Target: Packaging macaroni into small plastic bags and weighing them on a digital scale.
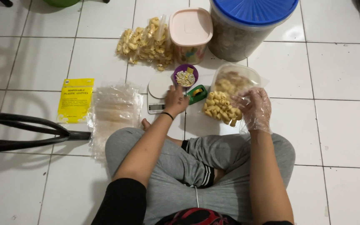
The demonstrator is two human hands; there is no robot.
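My left hand (175,100) reaches forward over the white kitchen scale (157,93), fingers curled near a green tape dispenser (197,93); whether it grips anything I cannot tell. My right hand (254,107), in a clear plastic glove, holds a clear bag of yellow crackers (221,107) at its right side. A small purple bowl (186,75) with paper slips stands just beyond the scale. An open plastic tub (235,80) of snacks sits behind the bag.
Filled cracker bags (146,41) lie at the back, beside a pink-lidded container (190,33) and a big blue-lidded tub (246,25). A stack of clear bags (113,110) and a yellow glove packet (76,100) lie left. A black frame (26,129) crosses the left edge.
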